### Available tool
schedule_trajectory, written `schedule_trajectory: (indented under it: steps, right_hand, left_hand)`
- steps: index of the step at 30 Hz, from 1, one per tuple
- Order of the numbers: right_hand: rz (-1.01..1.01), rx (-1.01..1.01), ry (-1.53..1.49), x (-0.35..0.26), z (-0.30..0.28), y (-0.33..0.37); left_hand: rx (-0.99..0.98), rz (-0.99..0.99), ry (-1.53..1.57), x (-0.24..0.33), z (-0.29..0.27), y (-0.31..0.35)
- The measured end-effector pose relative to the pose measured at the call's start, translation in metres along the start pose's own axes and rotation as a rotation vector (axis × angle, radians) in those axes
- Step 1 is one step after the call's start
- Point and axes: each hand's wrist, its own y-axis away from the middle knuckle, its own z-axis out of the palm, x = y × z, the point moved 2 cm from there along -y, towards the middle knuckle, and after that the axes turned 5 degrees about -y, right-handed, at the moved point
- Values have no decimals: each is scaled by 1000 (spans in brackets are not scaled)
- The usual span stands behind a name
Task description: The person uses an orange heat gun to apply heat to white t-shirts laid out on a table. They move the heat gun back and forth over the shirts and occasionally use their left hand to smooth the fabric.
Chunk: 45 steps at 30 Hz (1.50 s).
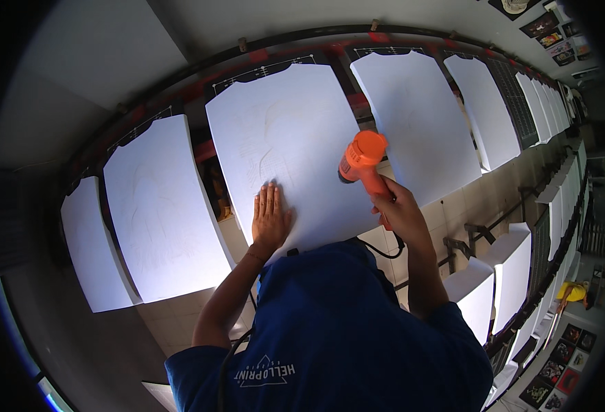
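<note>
In front of me lies a white shirt-shaped fabric panel (302,144) on a dark board, with a neck curve at its far edge and faint sketch-like lines on it. My left hand (271,218) rests flat on its near left part, fingers stretched out and close together, holding nothing. My right hand (402,209) grips an orange heat gun (365,158) by its handle, above the panel's right edge. The gun's dark nozzle points left and down toward the fabric. Its black cord (385,254) loops below my right hand.
More white panels lie in a row, one to the left (161,213) and one to the right (412,123). A dark rail (302,32) runs along the far side. Another row of panels (512,261) stands at right. A person in yellow (573,293) is far right.
</note>
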Motion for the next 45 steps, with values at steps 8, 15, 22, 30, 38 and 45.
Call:
schedule_trajectory:
  steps: [8, 15, 22, 30, 38, 45]
  right_hand:
    - [160, 130, 51, 5, -28, 36]
    - [23, 63, -81, -7, -12, 0]
    - [-247, 43, -26, -15, 22, -70]
    - [-288, -240, -61, -13, 64, -81]
    - [-332, -123, 217, 0, -22, -46]
    - [-23, -225, -299, 30, -192, -7]
  left_hand:
    - [94, -153, -126, -59, 3, -83]
    - [140, 9, -25, -16, 0, -69]
    - [13, 135, -11, 21, 1, 7]
    - [114, -229, -34, -24, 11, 14]
    - [220, -459, -187, -28, 25, 7]
    - [168, -845, -305, -25, 50, 19]
